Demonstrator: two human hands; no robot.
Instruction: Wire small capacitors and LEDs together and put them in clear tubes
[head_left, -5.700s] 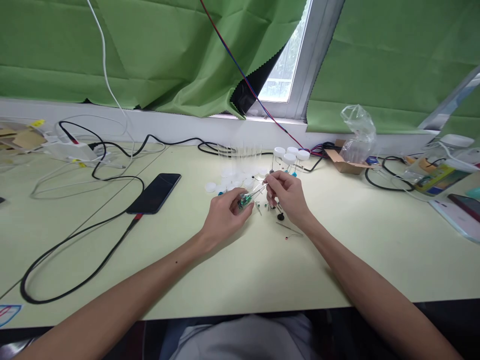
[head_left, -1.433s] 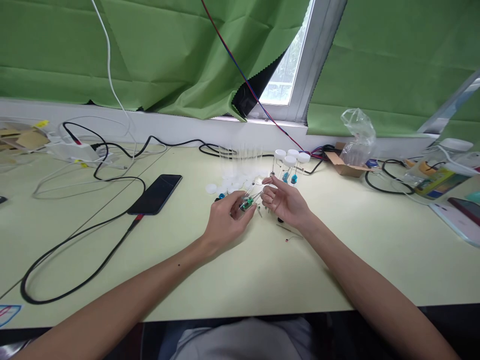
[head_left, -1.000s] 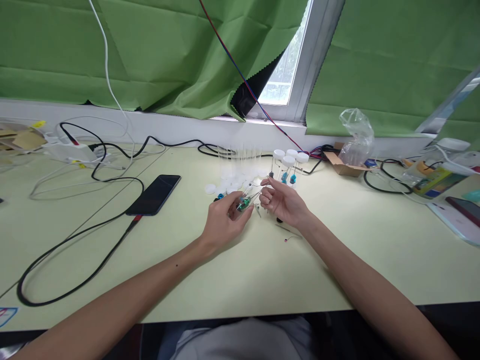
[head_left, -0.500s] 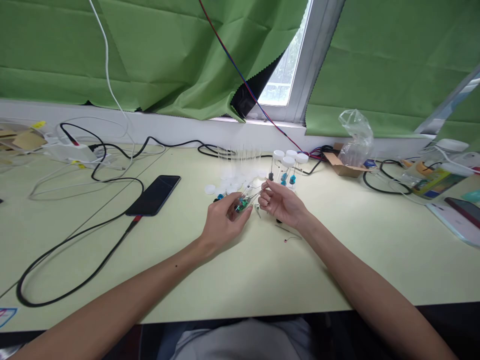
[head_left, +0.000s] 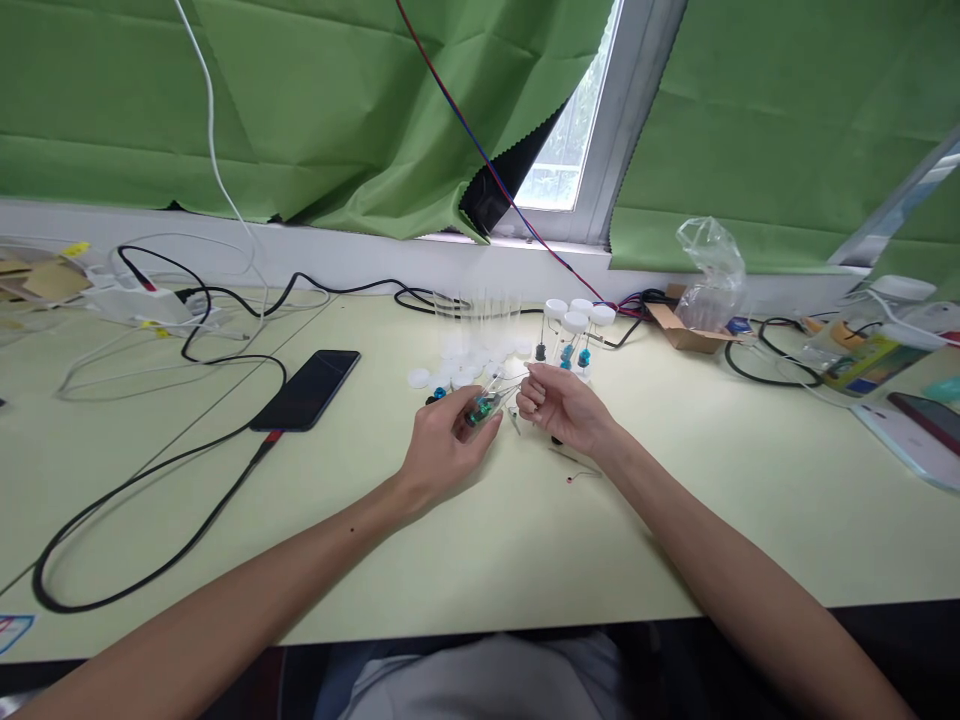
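Head view: nearest, below the right fingers, a thin wire piece [head_left: 569,480] with a reddish end lies on the tabletop [head_left: 487,560]. The left hand [head_left: 444,437] has its fingers curled partway round a clear container [head_left: 492,393], with green pieces [head_left: 480,412] showing through its wall. The container tilts toward the right hand [head_left: 570,408], whose fingertips are pinched together on thin wires [head_left: 513,387] at its mouth. Well to the left of the left fingers lies a dark phone [head_left: 307,390]. Just beyond the left fingers are loose white discs [head_left: 463,378], with clear tubes [head_left: 491,318] upright behind them. Beyond the right fingers stand four white caps [head_left: 574,322], blue pieces [head_left: 584,357] showing below.
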